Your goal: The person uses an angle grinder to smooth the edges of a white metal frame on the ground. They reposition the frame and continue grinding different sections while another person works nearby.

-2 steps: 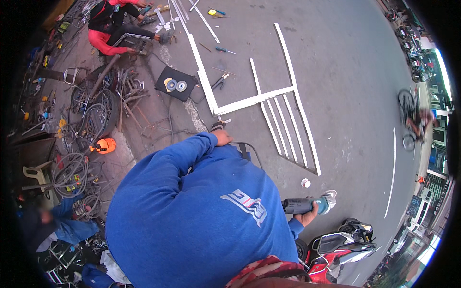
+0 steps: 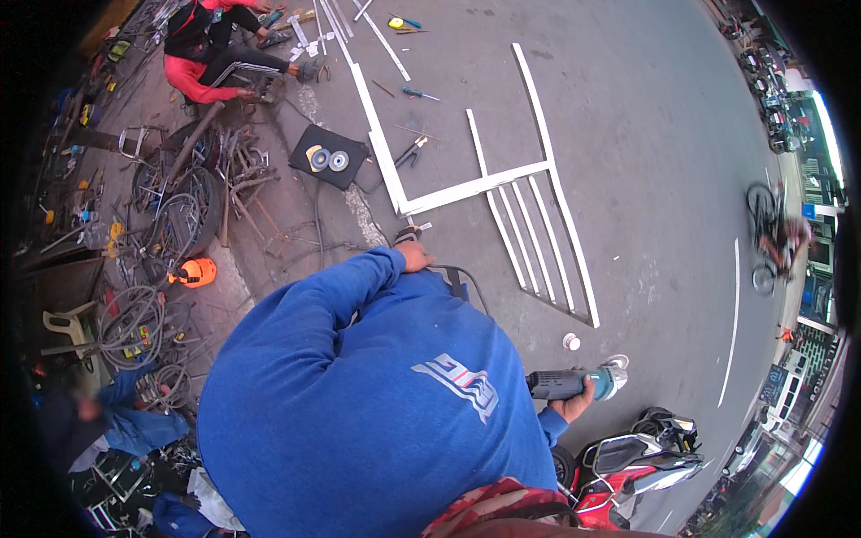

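My right hand (image 2: 572,410) is closed around the teal and dark grey body of an angle grinder (image 2: 574,384), its disc end pointing right, to the right of my blue sweatshirt (image 2: 368,394). My left hand (image 2: 416,256) is out ahead with bent fingers, against a small dark object (image 2: 408,235) whose kind I cannot make out. Just beyond it is the lower corner of a white metal frame (image 2: 484,186), lying on the pavement with several thin bars (image 2: 536,233). A black cable (image 2: 477,285) curves out beside my left hand. A small round white-topped container (image 2: 571,342) stands near the grinder.
A black mat with two discs (image 2: 328,159), pliers (image 2: 411,152) and a screwdriver (image 2: 420,93) lie ahead. Bicycle parts (image 2: 184,206) and coiled hoses (image 2: 139,327) crowd the left. Another person (image 2: 206,63) sits far left. A motorcycle (image 2: 628,457) stands near right; a blurred cyclist (image 2: 780,238) is beyond.
The cyclist at the far right has moved slightly downward in the picture. My hands, the grinder and the white frame look unchanged.
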A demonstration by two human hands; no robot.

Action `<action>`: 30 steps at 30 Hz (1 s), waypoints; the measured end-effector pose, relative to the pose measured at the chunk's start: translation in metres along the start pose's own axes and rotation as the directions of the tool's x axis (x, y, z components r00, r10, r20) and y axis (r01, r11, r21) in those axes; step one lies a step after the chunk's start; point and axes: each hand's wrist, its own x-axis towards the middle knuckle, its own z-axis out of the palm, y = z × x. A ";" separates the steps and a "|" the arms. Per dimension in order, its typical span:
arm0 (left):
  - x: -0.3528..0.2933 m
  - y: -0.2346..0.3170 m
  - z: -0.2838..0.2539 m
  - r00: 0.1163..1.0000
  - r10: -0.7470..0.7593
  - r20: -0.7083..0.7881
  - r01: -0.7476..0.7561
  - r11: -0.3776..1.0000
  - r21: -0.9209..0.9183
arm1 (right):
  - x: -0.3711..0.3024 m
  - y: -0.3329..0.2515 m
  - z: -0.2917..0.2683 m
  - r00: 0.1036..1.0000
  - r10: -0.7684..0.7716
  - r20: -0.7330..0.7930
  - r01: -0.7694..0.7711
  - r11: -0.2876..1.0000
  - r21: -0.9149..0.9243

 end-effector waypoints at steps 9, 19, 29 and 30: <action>0.004 -0.047 0.003 0.995 -0.100 -0.023 0.102 0.993 0.055 | 0.001 0.002 -0.006 1.000 -0.023 0.009 0.024 1.000 -0.020; 0.013 -0.059 0.002 0.994 -0.107 -0.030 0.109 0.993 0.052 | 0.002 0.003 -0.006 1.000 -0.013 -0.027 0.012 0.999 -0.048; 0.008 -0.068 -0.007 0.994 -0.109 -0.013 0.108 0.992 -0.069 | 0.005 -0.002 0.004 0.999 -0.032 0.000 0.032 0.998 -0.063; 0.003 -0.063 -0.012 0.996 -0.090 0.010 0.091 0.993 -0.070 | 0.005 -0.002 0.005 0.999 -0.037 0.003 0.037 0.997 -0.070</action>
